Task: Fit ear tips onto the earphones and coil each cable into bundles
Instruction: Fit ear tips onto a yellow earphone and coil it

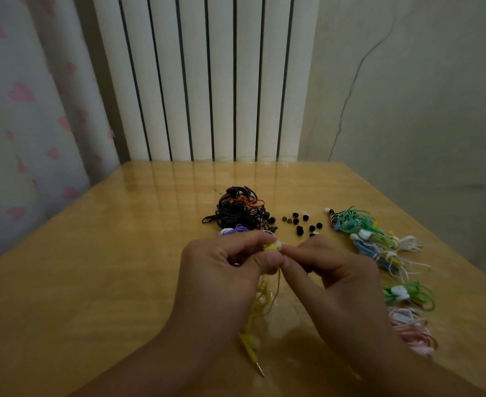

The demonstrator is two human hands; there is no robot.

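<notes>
Both hands meet above the middle of the wooden table [93, 267]. My left hand [221, 270] pinches a yellow earbud [272, 247] between thumb and fingers. My right hand [330, 270] pinches a small white ear tip [279, 245] against that earbud. The yellow cable [260, 308] hangs down between my wrists, and its jack plug [257, 365] lies on the table. Several loose black ear tips [300, 224] are scattered just beyond my hands.
A tangle of black earphones [236, 213] lies beyond my left hand, with a purple cable [233, 231] at its near edge. Green, blue and white earphones [373, 242] are piled at the right; a green bundle [408, 296] and a pink bundle [413, 330] lie nearer. A radiator [207, 81] stands behind the table.
</notes>
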